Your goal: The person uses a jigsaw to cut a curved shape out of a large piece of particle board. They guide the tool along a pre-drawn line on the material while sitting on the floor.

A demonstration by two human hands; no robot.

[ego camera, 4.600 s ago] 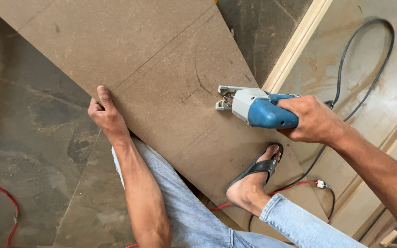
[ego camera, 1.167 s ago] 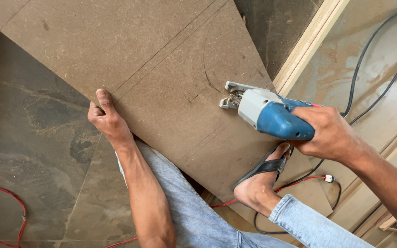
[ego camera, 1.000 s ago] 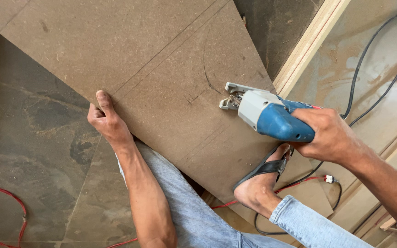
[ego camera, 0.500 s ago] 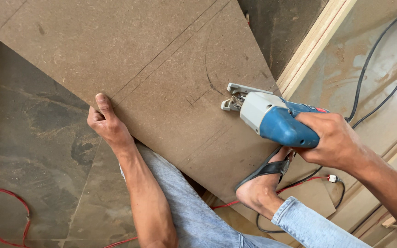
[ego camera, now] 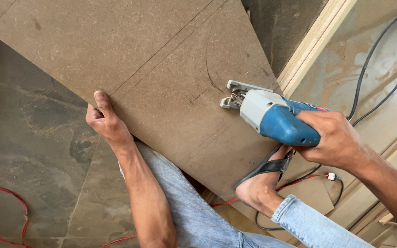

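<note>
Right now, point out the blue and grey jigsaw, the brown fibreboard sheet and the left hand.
blue and grey jigsaw [ego camera: 281, 121], head view, blue body.
brown fibreboard sheet [ego camera: 129, 50], head view, bare face.
left hand [ego camera: 106, 120], head view, back of hand.

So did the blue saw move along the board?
Yes. The blue saw crept forward along the brown board, toward the curved pencil line, right hand gripping it.

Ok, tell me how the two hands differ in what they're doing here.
The left hand grips the edge of the brown board, thumb flat on top; the right hand wraps around the blue jigsaw. The left hand sits at the board's near edge, while the right hand is over its far side. Both are bare.
</note>
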